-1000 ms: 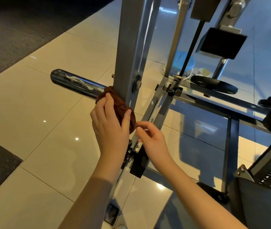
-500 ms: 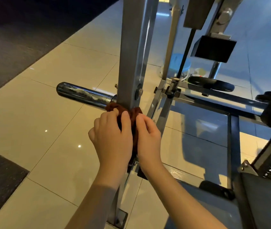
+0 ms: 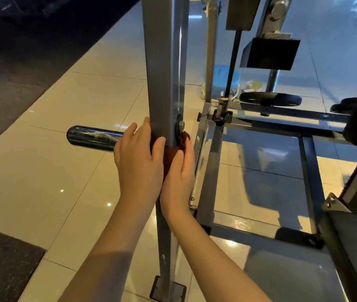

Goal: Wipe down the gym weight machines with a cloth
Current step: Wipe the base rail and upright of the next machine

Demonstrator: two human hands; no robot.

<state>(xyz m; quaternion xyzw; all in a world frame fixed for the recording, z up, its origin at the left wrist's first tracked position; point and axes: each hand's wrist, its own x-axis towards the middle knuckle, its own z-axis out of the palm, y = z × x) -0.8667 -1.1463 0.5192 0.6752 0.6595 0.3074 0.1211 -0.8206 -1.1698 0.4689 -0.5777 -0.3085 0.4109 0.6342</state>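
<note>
Both hands have slid up the grey upright post [image 3: 164, 62] to its bolt [image 3: 181, 124]. The left hand [image 3: 138, 164] and right hand [image 3: 178, 179] clasp the dark red cloth [image 3: 183, 138] around the post with curled fingers, just right of the chrome weight peg [image 3: 95, 138].

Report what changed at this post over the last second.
The right hand moved from beside the cloth onto it, clamping it to the right side of the post; the cloth, bunched at the left before, now wraps the front. The left hand keeps holding the cloth; post and chrome peg unchanged.
</note>
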